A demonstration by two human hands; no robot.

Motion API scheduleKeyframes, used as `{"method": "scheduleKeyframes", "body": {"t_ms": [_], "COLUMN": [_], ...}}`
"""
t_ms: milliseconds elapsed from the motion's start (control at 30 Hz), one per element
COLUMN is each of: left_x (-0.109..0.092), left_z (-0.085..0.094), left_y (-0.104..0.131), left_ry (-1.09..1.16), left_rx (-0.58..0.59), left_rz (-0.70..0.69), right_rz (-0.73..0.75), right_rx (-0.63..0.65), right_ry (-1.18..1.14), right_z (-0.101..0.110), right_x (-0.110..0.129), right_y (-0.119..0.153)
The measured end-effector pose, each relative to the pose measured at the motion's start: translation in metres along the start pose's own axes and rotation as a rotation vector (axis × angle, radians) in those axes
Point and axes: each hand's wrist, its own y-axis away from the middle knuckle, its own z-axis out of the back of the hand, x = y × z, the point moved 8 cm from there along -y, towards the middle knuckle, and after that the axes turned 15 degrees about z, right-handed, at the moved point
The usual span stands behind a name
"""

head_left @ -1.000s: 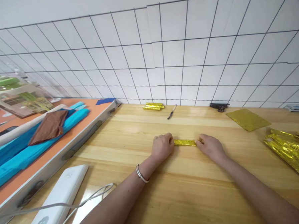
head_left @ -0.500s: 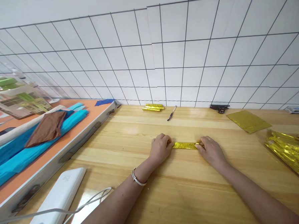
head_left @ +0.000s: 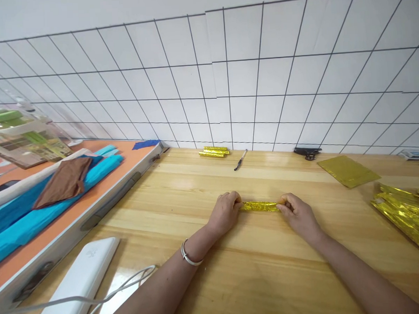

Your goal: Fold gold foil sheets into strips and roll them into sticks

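A: Hands?
B: L hand (head_left: 225, 214) & R hand (head_left: 298, 213) each pinch an end of gold foil strip (head_left: 260, 206) — it spans betw. them at the wooden table (head_left: 257, 271); contact unclear.
A: Technique?
B: Even tension, ends level; thin foil prob. tears if yanked.
A: Edges, room?
B: Pen (head_left: 240, 160) & gold rolls (head_left: 214, 151) beyond, nr. wall (head_left: 247, 75); foil pile (head_left: 405, 217) well apart, R — sideways travel looks OK.

Two hands (head_left: 224, 213) (head_left: 300, 217), one gold strip (head_left: 260, 206), one pen (head_left: 240, 161)
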Motion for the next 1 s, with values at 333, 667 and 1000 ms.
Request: {"method": "scheduleKeyframes", "body": {"t_ms": [333,667,1000], "left_x": [-0.013,-0.027,-0.053], "left_z": [0.021,-0.004,-0.011], "left_y": [0.011,0.025,0.040], "left_ry": [-0.016,-0.246,-0.367], "left_rx": [-0.116,0.141,0.246], "left_rz": [-0.387,-0.378,-0.409], "right_rz": [0.527,0.583,0.514], "right_rx": [0.056,0.307,0.456], "right_ry": [0.368,0.436,0.540], "right_z": [0.014,0.007,0.002], "right_x": [0.040,0.048,0.051], "right_y": [0.001,0.013,0.027]}}
